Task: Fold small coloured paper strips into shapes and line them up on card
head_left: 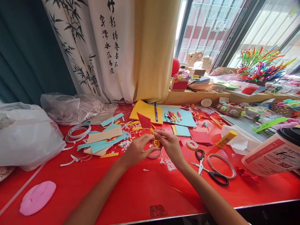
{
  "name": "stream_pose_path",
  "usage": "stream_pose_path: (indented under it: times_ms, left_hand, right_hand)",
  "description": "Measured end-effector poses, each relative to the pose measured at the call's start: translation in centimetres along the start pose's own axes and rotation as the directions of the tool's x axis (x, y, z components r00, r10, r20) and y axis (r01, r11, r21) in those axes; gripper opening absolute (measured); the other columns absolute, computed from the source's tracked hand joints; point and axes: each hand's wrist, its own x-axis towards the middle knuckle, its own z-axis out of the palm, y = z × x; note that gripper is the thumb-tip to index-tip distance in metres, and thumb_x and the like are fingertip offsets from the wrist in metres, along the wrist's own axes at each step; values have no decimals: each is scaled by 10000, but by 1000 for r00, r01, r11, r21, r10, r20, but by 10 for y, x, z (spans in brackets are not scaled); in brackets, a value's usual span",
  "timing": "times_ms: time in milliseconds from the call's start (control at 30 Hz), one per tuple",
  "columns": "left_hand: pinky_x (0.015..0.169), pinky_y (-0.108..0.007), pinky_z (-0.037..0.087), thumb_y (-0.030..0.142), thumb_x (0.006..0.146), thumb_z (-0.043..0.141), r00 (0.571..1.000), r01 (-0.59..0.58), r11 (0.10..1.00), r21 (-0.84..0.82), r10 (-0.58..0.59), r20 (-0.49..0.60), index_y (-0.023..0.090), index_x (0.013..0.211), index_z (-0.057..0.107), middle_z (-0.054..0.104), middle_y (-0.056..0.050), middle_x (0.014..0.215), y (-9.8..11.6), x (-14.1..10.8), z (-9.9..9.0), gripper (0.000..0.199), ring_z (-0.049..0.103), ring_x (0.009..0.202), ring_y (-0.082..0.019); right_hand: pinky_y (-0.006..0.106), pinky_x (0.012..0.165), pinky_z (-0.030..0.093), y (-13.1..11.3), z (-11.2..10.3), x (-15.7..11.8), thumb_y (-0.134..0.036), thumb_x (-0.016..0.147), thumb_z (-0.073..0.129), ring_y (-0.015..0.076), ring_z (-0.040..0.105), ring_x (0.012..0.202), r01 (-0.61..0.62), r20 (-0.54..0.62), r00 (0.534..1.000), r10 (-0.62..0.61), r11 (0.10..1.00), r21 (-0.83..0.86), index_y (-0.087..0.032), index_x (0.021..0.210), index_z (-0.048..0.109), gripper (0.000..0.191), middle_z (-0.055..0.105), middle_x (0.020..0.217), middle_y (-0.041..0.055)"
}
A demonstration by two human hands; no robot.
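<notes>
Red paper piece (143, 121), pointed, on a yellow strip: centre of frame, rising up-left from the fingertips. Left hand (137, 149) and right hand (169, 144) meet beneath it, both pinched shut on its yellow lower end (155, 143); above red desk (131, 190). Scissors (208, 170) lie lower right.

A small red paper piece (143, 121), folded to a pointed shape, stands up tilted above the red table, fixed on a thin yellow strip (153, 135). The strip runs down from the red piece and curls into a small yellow loop between the fingertips of both hands, just above a clear tape ring (154, 154).
</notes>
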Motion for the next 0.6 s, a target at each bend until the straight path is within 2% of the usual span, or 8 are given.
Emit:
stream_pose_path:
  times_ms: [233,400,600]
  left_hand:
    - [730,-250,436,311,831,488,996,67,995,-74,-63,57,194,897,536,591,-25,821,4,1,2,142,559,759,-131]
    - [735,-252,433,268,821,488,970,241,955,-174,-234,58,198,858,564,603,-15,831,4,5,3,110,569,777,-138]
    - [708,-252,423,264,789,505,911,387,876,-287,-411,-24,203,797,599,622,5,804,3,10,0,112,562,758,-141]
  right_hand:
    - [218,354,411,6,-2,0,-414,740,578,94,469,416,6,16,1000,-4,997,-77,-190,838,689,269,547,567,-4]
    - [226,419,457,7,0,0,-422,770,535,102,530,460,-15,83,996,15,1000,-1,-179,830,662,281,572,615,0]
    - [284,582,528,8,0,3,-404,780,530,144,605,622,9,161,987,-15,999,38,-188,843,630,246,608,746,23]
